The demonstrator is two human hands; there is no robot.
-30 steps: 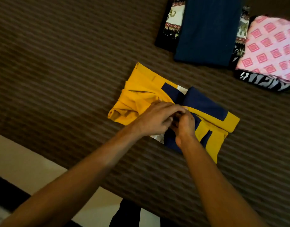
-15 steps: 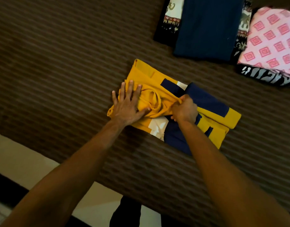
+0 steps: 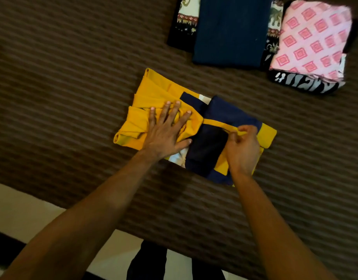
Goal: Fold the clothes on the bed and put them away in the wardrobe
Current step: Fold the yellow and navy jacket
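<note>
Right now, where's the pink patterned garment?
Head view, top right: the pink patterned garment lies folded on the bed, atop a black printed garment, right of the folded navy garment.

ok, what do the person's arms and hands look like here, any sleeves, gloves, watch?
Both forearms are bare right to the bottom edge of the frame, no sleeves showing. The left hand and right hand have no gloves, rings, watch or wristbands. Fingernails are short and unpainted.

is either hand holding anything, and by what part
The right hand pinches a narrow yellow strip of the yellow and navy garment; the left hand only presses it flat.
</note>
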